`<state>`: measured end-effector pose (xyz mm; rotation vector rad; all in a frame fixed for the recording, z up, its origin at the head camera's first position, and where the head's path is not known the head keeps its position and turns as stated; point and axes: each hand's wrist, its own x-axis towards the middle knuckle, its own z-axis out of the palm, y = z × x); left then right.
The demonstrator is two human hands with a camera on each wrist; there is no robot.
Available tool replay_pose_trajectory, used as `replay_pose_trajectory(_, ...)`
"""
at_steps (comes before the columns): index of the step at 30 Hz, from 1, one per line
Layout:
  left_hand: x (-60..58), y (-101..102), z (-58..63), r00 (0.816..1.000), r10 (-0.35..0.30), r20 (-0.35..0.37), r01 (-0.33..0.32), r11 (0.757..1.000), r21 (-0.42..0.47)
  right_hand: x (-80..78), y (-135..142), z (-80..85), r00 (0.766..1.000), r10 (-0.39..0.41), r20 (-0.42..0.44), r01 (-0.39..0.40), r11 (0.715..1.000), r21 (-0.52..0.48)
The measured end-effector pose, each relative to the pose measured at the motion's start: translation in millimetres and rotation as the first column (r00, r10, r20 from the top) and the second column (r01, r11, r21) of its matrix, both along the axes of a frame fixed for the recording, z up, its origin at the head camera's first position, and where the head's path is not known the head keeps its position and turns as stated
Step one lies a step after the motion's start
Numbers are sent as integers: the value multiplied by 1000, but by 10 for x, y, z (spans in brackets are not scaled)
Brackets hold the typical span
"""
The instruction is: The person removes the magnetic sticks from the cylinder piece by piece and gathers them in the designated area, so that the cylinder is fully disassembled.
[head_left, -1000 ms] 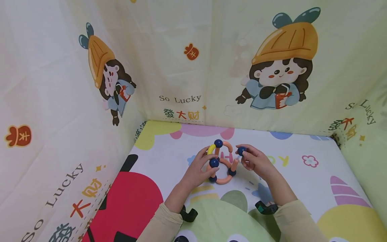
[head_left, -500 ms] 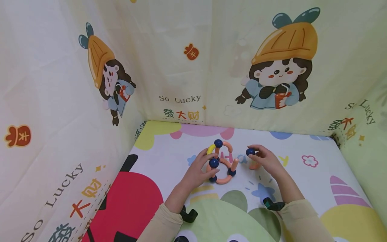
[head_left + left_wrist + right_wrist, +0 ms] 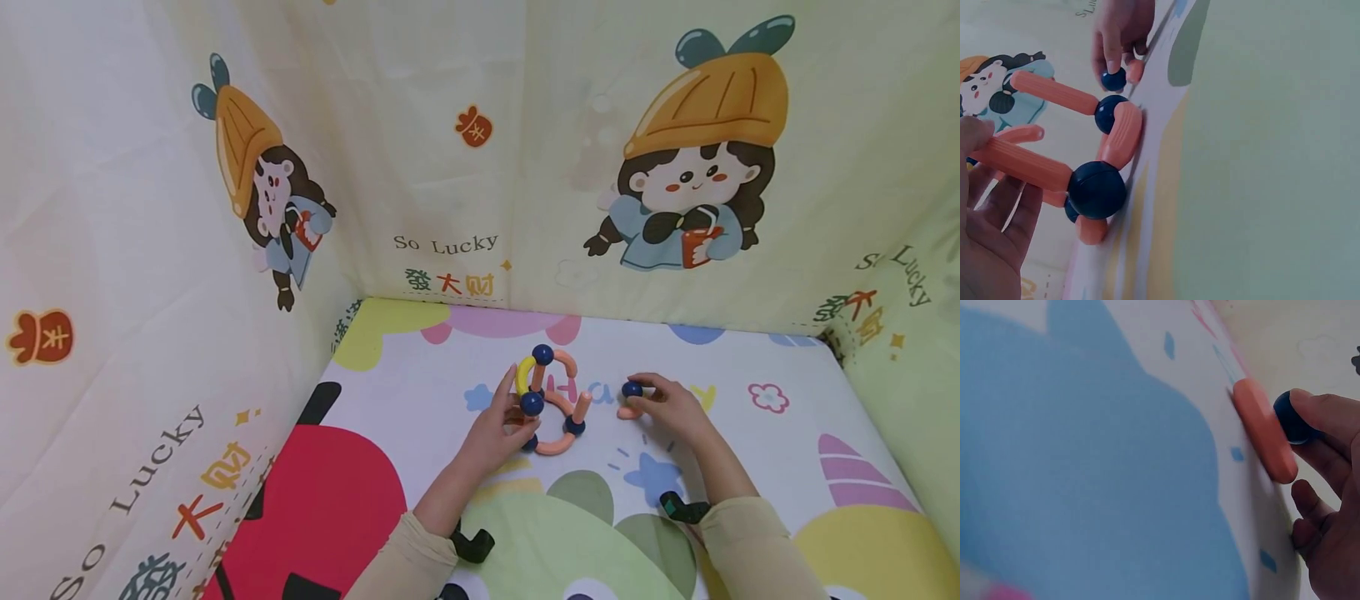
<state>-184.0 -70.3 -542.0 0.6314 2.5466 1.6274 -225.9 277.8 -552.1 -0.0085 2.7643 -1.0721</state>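
My left hand (image 3: 495, 427) holds an upright orange stick (image 3: 1025, 164) of a ball-and-stick frame, thumb on one side and fingers on the other. Dark blue balls (image 3: 532, 404) join orange straight and curved sticks (image 3: 555, 447) into a ring with uprights. A yellow curved stick (image 3: 522, 375) and a curved orange one meet at the top ball (image 3: 543, 355). To the right of this frame, my right hand (image 3: 675, 410) pinches a dark blue ball (image 3: 1291, 419) between thumb and fingers. Right beside that ball, low at the table, is a short curved orange stick (image 3: 1265, 431); whether they touch, I cannot tell.
The table wears a colourful printed cloth (image 3: 750, 467). Pale printed curtains (image 3: 435, 183) rise at the back and both sides. Black wrist devices (image 3: 472, 546) sit near both sleeves.
My right hand has moved right, away from the frame, and then lowered the blue ball to the curved orange stick. My left hand keeps its hold on the frame.
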Motion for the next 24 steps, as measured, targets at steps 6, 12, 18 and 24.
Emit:
replay_pose_trajectory(6, 4, 22, -86, 998, 35, 56, -39, 997, 73, -32, 24, -76, 1000, 20, 12, -21, 999, 32)
replay_pose_trajectory(12, 31, 21, -202, 997, 49, -55, -52, 997, -51, -38, 42, -125, 998, 49, -31, -47, 997, 65)
replay_pose_trajectory(18, 58, -7, -299, 996, 71, -50, -74, 995, -69, 26, 34, -127, 995, 38, -96, -32, 997, 65)
replay_pose_trajectory(24, 45, -35, -381, 997, 65, -34, -67, 996, -59, 65, 33, -103, 992, 26, -121, -19, 998, 56)
